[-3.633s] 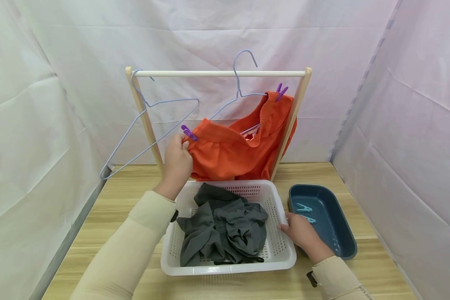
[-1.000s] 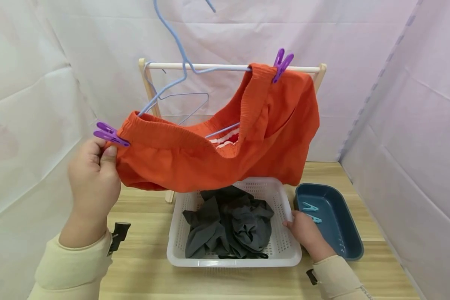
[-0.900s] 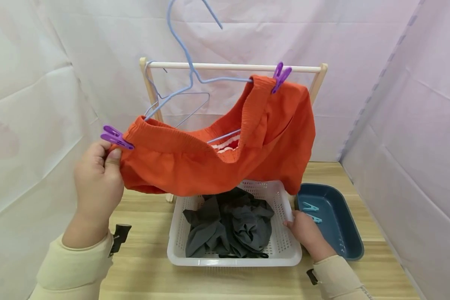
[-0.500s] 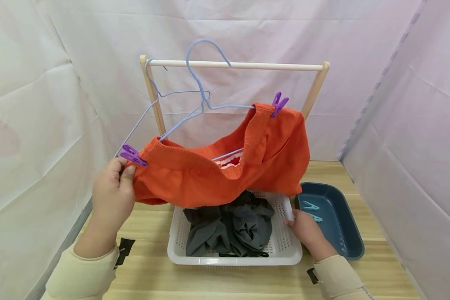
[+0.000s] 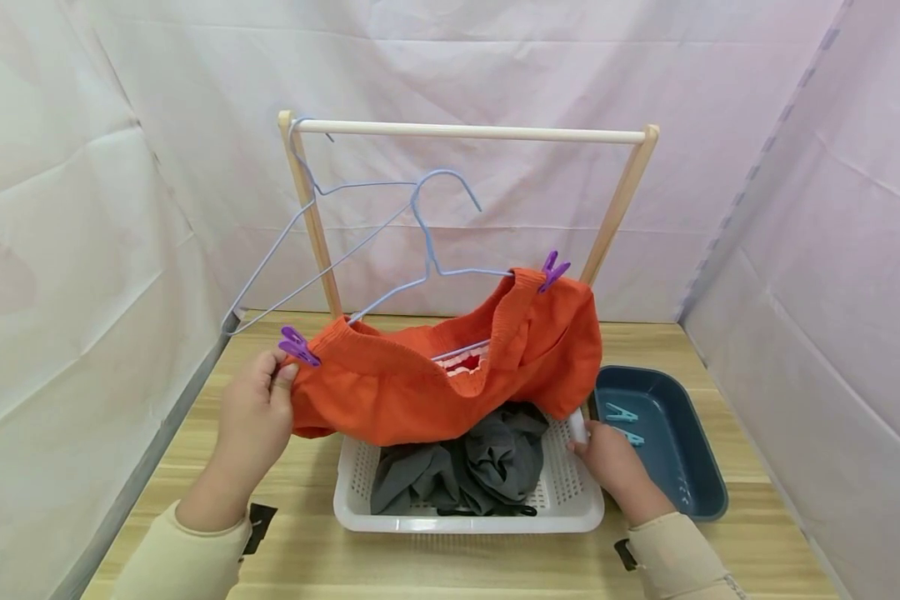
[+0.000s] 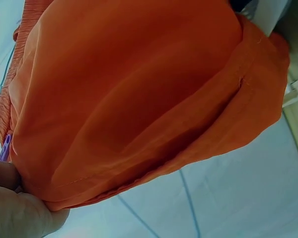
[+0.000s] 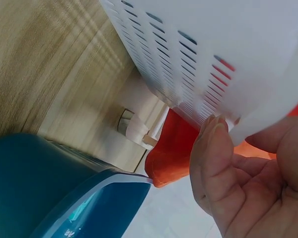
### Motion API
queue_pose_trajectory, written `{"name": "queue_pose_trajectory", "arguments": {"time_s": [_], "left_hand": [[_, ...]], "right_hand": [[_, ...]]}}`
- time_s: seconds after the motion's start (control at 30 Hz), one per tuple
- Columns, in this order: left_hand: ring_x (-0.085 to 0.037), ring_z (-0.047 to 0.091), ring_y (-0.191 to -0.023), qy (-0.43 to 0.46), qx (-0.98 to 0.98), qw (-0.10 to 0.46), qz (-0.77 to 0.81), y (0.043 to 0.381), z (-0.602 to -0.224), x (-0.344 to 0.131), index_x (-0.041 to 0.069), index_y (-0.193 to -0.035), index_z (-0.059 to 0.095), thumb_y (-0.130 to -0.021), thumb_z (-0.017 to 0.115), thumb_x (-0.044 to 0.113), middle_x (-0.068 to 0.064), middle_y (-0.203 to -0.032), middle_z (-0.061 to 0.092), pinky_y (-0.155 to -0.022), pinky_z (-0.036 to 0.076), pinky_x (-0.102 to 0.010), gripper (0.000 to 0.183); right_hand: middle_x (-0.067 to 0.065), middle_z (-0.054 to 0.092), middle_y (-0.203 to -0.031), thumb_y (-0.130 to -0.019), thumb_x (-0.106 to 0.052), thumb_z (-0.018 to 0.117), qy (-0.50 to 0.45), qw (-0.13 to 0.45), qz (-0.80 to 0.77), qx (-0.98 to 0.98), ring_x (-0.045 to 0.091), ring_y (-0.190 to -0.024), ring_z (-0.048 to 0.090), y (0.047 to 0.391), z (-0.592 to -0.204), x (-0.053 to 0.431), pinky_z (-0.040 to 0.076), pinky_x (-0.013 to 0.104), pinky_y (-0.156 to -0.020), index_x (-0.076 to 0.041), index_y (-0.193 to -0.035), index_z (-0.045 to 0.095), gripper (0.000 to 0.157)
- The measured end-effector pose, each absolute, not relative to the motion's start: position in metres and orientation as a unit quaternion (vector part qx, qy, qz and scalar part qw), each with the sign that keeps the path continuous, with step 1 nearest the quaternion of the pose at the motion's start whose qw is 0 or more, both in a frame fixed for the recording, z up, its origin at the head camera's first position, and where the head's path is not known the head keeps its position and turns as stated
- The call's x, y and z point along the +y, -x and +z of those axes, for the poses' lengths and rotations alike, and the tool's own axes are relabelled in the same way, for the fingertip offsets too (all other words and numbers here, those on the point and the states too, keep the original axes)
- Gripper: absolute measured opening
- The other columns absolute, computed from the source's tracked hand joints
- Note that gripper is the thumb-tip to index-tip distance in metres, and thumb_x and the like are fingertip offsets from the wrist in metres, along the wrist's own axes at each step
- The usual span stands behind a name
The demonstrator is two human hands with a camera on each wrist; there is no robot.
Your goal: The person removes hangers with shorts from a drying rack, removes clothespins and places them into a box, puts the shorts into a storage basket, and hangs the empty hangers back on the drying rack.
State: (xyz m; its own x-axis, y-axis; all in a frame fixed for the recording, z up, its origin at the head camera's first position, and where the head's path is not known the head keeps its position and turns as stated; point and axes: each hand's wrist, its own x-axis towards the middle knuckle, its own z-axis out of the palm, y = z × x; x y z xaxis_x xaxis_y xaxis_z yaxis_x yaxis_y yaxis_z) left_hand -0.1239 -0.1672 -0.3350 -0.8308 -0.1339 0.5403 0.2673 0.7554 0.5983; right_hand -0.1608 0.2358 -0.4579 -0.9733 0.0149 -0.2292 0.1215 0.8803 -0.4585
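Observation:
My left hand (image 5: 255, 421) pinches the left end of a pair of orange shorts (image 5: 390, 400), just below a purple clothespin (image 5: 298, 345). The shorts' elastic waistband hangs on a blue wire hanger (image 5: 429, 242), with a second purple clothespin (image 5: 552, 272) at the right end. Its hook is free of the rail. The shorts are over the back of a white perforated basket (image 5: 465, 523) and hide part of it. Crumpled dark grey cloth (image 5: 506, 450) lies inside the basket. My right hand (image 5: 617, 471) grips the basket's right rim (image 7: 268, 124), thumb and fingers on either side.
Behind stands a wooden rack with a white rail (image 5: 465, 131). Another blue wire hanger (image 5: 270, 250) hangs at its left end. Right of the basket, a dark blue tray (image 5: 682, 442) holds light blue clothespins (image 5: 621, 412). White cloth walls (image 5: 465, 75) enclose the table.
The left hand drew the shorts and hanger nearer and up, away from the rack, then lowered them towards the basket. The right hand keeps its hold on the rim.

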Motion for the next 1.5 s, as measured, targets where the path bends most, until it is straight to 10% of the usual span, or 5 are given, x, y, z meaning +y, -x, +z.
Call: {"name": "queue_pose_trajectory", "arguments": {"time_s": [1.5], "left_hand": [[-0.022,0.060,-0.078,0.152,-0.907,0.211,-0.331,0.128,-0.391,-0.164,0.000,-0.086,0.064,-0.084,0.063,-0.011,-0.008,-0.083,0.063,-0.069,0.052,-0.043,0.012]], "right_hand": [[0.020,0.066,-0.102,-0.087,-0.028,0.071,-0.042,0.096,-0.280,0.954,0.023,-0.082,0.061,0.144,-0.455,0.246,0.055,0.042,-0.072,0.010,-0.126,0.055,0.056]]}}
